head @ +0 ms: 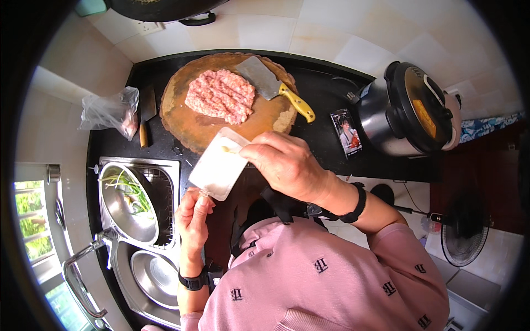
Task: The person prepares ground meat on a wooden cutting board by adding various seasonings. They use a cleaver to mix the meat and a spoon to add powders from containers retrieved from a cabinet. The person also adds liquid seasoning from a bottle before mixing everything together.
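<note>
My left hand [195, 215] grips the lower corner of a translucent plastic box [213, 188] holding a white granular substance [217, 171]. My right hand [285, 161] reaches over the box's far side, its fingers pinching a small pale utensil [232, 149] that dips inside; its exact form is hard to make out. Just beyond the box, a flattened mound of minced raw meat [221, 95] lies on a round wooden chopping block [176, 120]. A cleaver [265, 80] with a yellow handle rests on the block, right of the meat.
At left lie a second cleaver [147, 109] and a plastic bag [114, 109]. A steel bowl [112, 198] with green onions sits at the sink [176, 163], and another basin [155, 277] nearer. Rightward are a phone [347, 134], an electric pressure cooker [381, 111] and a fan [463, 236].
</note>
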A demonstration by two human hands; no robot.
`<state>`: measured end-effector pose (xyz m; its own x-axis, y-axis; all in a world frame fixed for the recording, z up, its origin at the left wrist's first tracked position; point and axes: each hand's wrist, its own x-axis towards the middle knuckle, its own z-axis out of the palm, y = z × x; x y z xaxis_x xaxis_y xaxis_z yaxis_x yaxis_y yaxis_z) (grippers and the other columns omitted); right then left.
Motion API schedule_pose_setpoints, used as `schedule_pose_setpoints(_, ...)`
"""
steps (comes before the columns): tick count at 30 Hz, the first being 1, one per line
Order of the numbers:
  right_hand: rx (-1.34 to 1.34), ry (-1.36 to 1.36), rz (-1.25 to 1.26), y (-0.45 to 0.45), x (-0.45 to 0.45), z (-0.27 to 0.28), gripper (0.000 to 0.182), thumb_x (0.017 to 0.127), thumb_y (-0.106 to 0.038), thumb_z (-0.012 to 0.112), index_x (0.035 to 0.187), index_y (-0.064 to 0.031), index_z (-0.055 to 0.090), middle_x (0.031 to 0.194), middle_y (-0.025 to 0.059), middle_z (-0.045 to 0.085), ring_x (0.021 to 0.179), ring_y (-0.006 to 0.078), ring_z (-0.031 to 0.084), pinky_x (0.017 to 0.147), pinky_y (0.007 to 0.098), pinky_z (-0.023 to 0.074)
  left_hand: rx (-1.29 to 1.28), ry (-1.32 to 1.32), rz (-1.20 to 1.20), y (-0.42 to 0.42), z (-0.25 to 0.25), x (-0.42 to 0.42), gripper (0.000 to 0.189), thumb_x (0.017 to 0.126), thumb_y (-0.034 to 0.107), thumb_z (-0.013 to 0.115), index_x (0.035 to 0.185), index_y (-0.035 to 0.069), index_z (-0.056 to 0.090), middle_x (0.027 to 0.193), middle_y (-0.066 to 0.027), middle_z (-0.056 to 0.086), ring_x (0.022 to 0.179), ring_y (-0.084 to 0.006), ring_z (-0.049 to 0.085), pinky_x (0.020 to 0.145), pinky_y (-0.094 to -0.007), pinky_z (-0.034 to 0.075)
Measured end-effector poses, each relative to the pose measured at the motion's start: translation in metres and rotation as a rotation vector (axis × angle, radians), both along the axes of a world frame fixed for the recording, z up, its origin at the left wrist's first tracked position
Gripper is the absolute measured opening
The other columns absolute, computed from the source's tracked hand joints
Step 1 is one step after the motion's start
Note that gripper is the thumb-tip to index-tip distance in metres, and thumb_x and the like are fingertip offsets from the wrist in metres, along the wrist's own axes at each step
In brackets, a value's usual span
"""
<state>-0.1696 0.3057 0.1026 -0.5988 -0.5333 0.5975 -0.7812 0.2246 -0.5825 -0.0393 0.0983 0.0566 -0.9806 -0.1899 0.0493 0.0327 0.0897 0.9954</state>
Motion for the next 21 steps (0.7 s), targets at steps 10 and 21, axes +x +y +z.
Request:
schedule_pose_setpoints(10,-0.026,0.013,-0.01,0.006,0.001,-0.007,0.018,0.075,0.002,0.067,0.091,-0.0033,0.061,0.078,0.0079,0.058,0.068,0.0241,0.062,0.057,0.0328,0.0504,0.025,-0.028,0.042,0.007,0.004,0.001,0.021,0.094,0.02,0.053,0.081,0.002,0.056,0.073,-0.0036,0.055,0.065,-0.0084,0.047,0.064,-0.021,0.037)
schedule_pose_setpoints(21,-0.112,-0.067,0.068,-0.001,0.011,-0.013,0.011,0.076,0.0,0.061,0.087,-0.0029,0.063,0.079,0.0079,0.058,0.071,0.0257,0.061,0.064,0.0351,0.0506,0.031,-0.048,-0.003,0.005,0.004,0.002,0.022,0.094,0.022,0.055,0.084,0.003,0.055,0.074,-0.002,0.053,0.067,-0.009,0.047,0.066,-0.0214,0.038)
